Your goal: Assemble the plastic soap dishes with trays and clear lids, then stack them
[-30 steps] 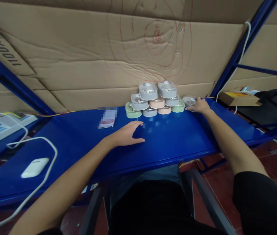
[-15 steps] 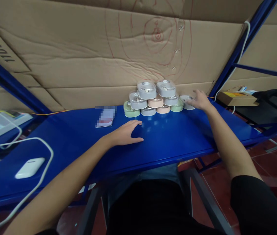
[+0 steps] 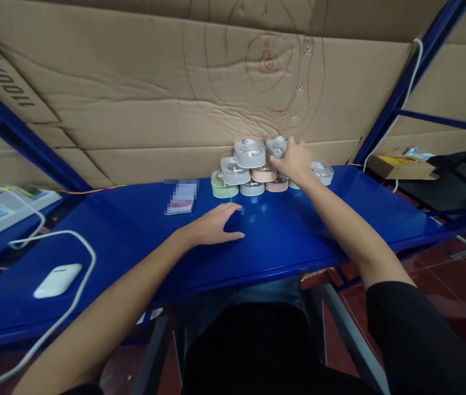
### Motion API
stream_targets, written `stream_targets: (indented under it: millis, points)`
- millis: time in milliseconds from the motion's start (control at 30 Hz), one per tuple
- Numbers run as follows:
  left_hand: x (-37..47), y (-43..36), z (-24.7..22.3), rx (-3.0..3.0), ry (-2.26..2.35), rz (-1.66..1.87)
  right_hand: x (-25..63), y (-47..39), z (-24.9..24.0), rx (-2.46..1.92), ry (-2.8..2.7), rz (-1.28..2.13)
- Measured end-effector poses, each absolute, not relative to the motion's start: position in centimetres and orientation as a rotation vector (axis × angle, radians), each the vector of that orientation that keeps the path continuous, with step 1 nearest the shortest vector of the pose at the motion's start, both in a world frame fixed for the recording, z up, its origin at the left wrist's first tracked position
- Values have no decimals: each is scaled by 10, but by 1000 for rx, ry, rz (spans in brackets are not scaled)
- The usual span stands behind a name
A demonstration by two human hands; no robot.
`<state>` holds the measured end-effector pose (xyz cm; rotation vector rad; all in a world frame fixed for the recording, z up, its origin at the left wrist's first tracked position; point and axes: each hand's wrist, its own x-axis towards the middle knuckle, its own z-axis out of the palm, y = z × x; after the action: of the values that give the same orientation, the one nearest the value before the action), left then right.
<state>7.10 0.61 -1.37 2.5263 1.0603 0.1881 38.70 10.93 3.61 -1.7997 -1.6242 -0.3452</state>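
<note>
Several small lidded boxes are stacked in three tiers against the cardboard. On top stand a grey box (image 3: pixel 250 153) at the left and another grey box (image 3: pixel 275 147) at the right. My right hand (image 3: pixel 295 159) is at the right top box, its fingers around that box's right side and front. Lower down are a pink box (image 3: pixel 264 173), a green box (image 3: pixel 224 186) and a grey box (image 3: pixel 323 172) at the far right end. My left hand (image 3: pixel 216 224) rests on the blue table in front of the stack, thumb and fingers apart, holding nothing.
A phone with a blurred screen (image 3: pixel 182 197) lies left of the stack. A white case (image 3: pixel 57 281) and a white cable (image 3: pixel 88 269) are at the left of the blue table (image 3: pixel 282 236). Blue posts flank the cardboard wall (image 3: pixel 134 109).
My right hand has moved left from the far right box to the right top box and closed on it. My left hand keeps its place. The view has shifted slightly.
</note>
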Motion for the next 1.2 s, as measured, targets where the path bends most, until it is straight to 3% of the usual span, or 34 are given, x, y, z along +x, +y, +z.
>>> stream_targets:
  millis: [233,400,533,900,1200]
  points:
    - [69,7,-17,2457,1068,319,435,85,38,-1363,-1687,-270]
    - [63,20,-24,2217,913,686,445,41,55,-877,-2069,324]
    - [59,28,-28,2017,691,868,408,17,39,-676,-2343,634]
    - [64,23,-28,2302,975,630,350,14,-34,-803,-2472,499]
    - [54,28,-24,2360,980,621,373,16,-2,-858,-2368,402]
